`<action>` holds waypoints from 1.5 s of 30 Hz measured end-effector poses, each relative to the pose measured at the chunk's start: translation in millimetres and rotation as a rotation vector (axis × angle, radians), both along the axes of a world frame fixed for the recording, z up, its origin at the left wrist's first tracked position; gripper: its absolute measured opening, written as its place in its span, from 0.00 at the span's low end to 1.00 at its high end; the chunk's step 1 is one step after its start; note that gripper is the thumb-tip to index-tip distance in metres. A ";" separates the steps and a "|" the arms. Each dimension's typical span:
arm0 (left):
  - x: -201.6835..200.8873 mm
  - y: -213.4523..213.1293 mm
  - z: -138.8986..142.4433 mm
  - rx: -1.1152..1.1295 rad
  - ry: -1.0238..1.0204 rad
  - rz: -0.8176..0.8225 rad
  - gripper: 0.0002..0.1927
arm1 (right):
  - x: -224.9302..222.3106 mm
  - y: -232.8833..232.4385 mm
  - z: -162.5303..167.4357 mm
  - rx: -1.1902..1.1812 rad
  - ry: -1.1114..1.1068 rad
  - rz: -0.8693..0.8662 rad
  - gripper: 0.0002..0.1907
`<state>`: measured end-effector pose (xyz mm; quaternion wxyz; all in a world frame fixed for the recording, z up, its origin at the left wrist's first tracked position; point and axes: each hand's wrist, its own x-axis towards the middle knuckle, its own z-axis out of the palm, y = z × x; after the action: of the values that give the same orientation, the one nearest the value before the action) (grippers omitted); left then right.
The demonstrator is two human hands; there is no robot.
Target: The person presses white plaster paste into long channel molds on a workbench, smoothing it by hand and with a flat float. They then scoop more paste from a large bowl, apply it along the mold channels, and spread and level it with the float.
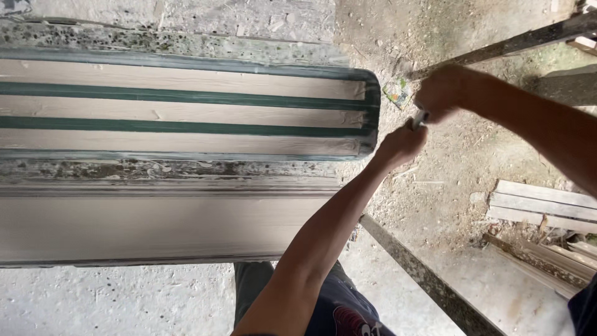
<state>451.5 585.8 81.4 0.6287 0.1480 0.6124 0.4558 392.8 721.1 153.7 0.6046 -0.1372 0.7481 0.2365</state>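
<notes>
A long pale board with two dark green lengthwise stripes and a rounded green-edged end [186, 112] lies across the left of the head view. Just past that rounded end, my left hand [401, 144] and my right hand [443, 93] are closed together on a small light-coloured object [420, 118], mostly hidden between them; I cannot tell what it is. Both hands hover over the dirt floor, close to the board's end but apart from it.
A second grey, worn board [155, 218] lies nearer me. Two metal bars [429, 283] [516, 42] cross the sawdust-strewn floor. A stack of wooden slats [547, 205] sits at the right. My leg in dark trousers [336, 311] shows below.
</notes>
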 end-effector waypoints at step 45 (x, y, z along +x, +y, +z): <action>-100.2 -711.8 58.7 -0.174 1.633 0.116 0.25 | 14.8 -692.5 -12.4 -0.637 1.390 -0.410 0.32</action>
<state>351.3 -126.1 140.0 -0.0299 0.3517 0.9167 0.1871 407.6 28.6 141.3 -0.0381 0.0162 0.9964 -0.0736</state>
